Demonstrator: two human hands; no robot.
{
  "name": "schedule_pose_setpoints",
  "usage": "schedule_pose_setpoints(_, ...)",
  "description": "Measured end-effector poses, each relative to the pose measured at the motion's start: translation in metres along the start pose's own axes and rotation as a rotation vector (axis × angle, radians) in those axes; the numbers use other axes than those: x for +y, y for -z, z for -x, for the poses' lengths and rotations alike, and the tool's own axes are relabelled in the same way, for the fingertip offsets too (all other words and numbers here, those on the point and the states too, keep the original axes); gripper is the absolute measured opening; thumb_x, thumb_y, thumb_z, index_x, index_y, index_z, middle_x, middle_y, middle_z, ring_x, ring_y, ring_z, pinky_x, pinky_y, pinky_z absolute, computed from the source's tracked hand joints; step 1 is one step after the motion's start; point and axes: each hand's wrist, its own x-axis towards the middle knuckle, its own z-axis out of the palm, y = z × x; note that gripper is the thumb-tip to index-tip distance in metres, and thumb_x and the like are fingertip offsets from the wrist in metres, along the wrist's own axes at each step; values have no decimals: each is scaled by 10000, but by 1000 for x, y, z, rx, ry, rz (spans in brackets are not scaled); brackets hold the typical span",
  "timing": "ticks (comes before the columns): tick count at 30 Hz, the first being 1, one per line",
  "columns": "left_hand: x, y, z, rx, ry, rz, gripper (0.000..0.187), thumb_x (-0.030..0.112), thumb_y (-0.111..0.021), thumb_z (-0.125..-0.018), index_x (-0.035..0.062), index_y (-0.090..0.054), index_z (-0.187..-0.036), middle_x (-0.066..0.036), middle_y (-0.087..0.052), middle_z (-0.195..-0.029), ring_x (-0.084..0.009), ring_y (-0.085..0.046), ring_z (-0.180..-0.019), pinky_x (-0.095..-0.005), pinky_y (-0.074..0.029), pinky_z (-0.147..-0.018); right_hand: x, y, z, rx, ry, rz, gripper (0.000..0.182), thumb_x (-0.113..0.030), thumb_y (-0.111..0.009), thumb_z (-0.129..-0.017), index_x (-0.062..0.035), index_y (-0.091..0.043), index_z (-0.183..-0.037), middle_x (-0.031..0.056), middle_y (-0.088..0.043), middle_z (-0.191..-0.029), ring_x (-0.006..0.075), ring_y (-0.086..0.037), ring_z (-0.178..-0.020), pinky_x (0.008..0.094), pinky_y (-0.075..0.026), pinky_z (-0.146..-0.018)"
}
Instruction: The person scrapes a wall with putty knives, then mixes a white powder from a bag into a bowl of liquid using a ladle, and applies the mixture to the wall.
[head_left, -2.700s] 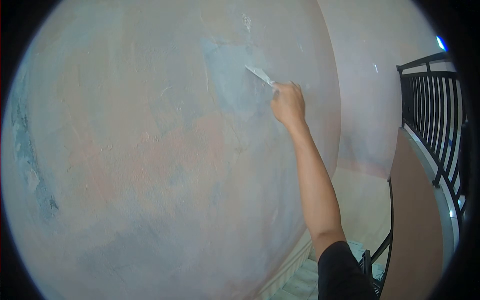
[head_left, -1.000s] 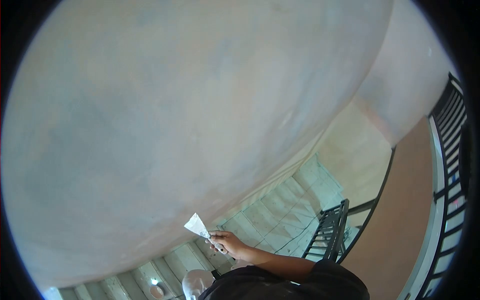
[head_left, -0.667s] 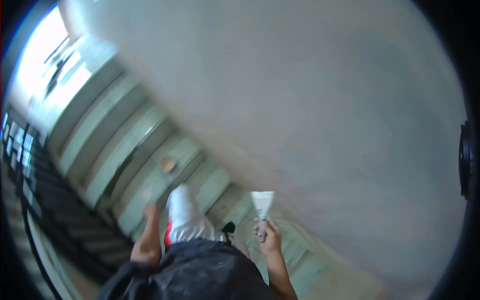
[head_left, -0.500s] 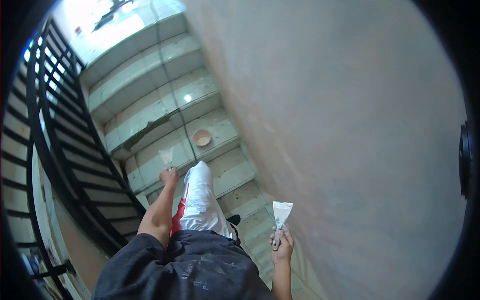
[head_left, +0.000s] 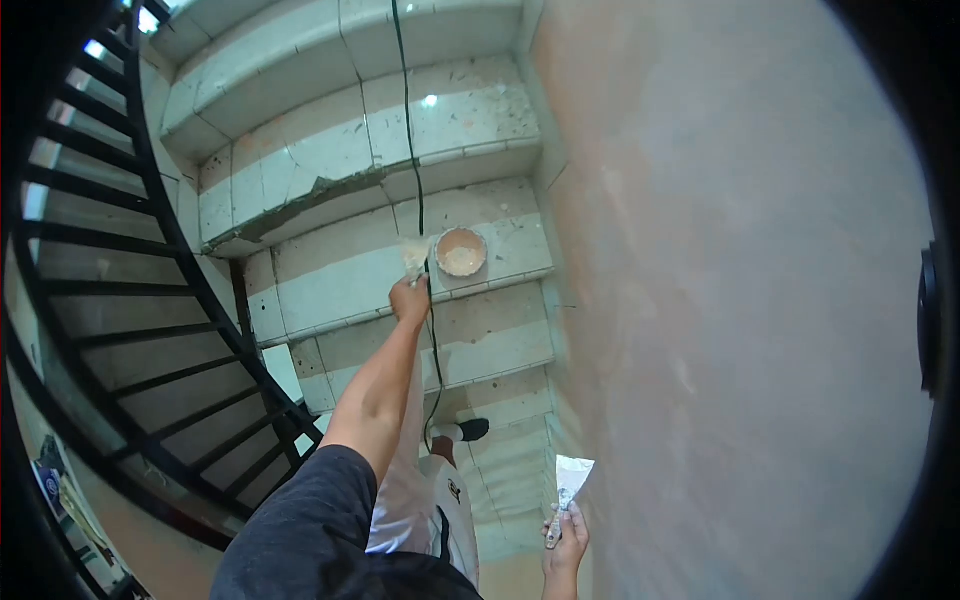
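Observation:
My left hand [head_left: 409, 301] is closed round the handle of a putty knife [head_left: 414, 257], whose pale-smeared blade points up the stairs. Just right of that blade, a small round bowl [head_left: 461, 252] with whitish paste at its bottom stands on a tiled step. Low by the wall, my right hand [head_left: 566, 537] grips a second putty knife [head_left: 573, 476] by its stained handle. This one's wide blade faces upward and looks bright. Its handle lies across the fingers and thumb.
Tiled stairs [head_left: 330, 262] rise ahead, one step edge broken. A dark cable [head_left: 411, 130] runs down them, passing close to my left hand. The black metal railing [head_left: 165, 215] borders the left side; a plastered wall [head_left: 720, 250] stands at the right.
My left hand with its putty knife has reached forward and right, close to the bowl. The view has tipped down and turned. My right hand still holds the other putty knife low.

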Motion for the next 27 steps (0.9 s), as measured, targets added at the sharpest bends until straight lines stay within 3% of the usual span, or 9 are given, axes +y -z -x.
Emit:
schedule_pose_setpoints(2, -4, -31, -21, 14, -159, 8, 342, 317, -685, -848, 6, -705, -988, -252, -679, -857, -416, -662, -843, -456, -513, -763, -8, -23, -9, 31, -55, 58, 388, -109, -537, -957, 32, -477, -1314, 122, -638, -1031, 156, -590, -708, 289, -507, -590)
schedule_pose_setpoints(5, 22, -43, -33, -129, -81, -110, 317, 284, -675, -860, -10, -695, -976, -263, -674, -865, -424, -660, -846, -461, -516, -754, -26, -70, -20, 12, -58, 41, 369, -106, -549, -953, 23, -494, -1294, 128, -644, -1034, 160, -592, -710, 301, -511, -606)
schedule_pose_setpoints(9, 33, -65, -49, -106, 20, -60, 251, 205, -655, -874, -40, -676, -925, -273, -667, -859, -436, -658, -848, -475, -515, -755, -55, -134, -28, -21, -126, 71, 342, -108, -574, -946, 20, -512, -1257, 130, -651, -1028, 164, -602, -727, 305, -514, -617)
schedule_pose_setpoints(16, 40, -57, -67, -274, -4, 90, 248, 158, -647, -854, -74, -652, -942, -295, -658, -891, -449, -642, -889, -485, -504, -784, -96, -244, -16, -110, -72, 124, 330, -117, -584, -945, 20, -528, -1240, 135, -651, -1047, 171, -613, -737, 298, -521, -620)
schedule_pose_setpoints(18, 55, -30, -63, -459, -44, 65, 255, 154, -616, -859, -80, -637, -957, -312, -644, -911, -459, -630, -904, -488, -497, -796, -113, -263, 0, -114, -69, 123, 334, -117, -583, -945, 18, -525, -1244, 140, -649, -1054, 172, -614, -738, 300, -523, -619)
schedule_pose_setpoints(21, 47, 13, -52, -504, -175, 132, 273, 162, -574, -870, -84, -609, -983, -324, -632, -915, -467, -624, -908, -492, -492, -796, -140, -285, 30, -193, -13, 70, 329, -98, -568, -949, 27, -523, -1250, 143, -644, -1062, 177, -617, -758, 295, -527, -641)
schedule_pose_setpoints(25, 110, 175, -49, -566, -198, 306, 279, 196, -554, -882, -33, -577, -1040, -289, -640, -913, -455, -615, -858, -457, -489, -775, -183, -316, 68, -228, 18, -40, 342, -111, -580, -939, 15, -505, -1248, 140, -637, -1054, 177, -611, -743, 296, -529, -609)
schedule_pose_setpoints(27, 136, 255, -55, -433, -244, 402, 251, 204, -556, -894, -1, -588, -1037, -213, -656, -857, -366, -629, -801, -426, -493, -753, -203, -331, 85, -260, 96, -41, 354, -113, -578, -934, 2, -491, -1257, 133, -629, -1043, 180, -602, -740, 297, -527, -585)
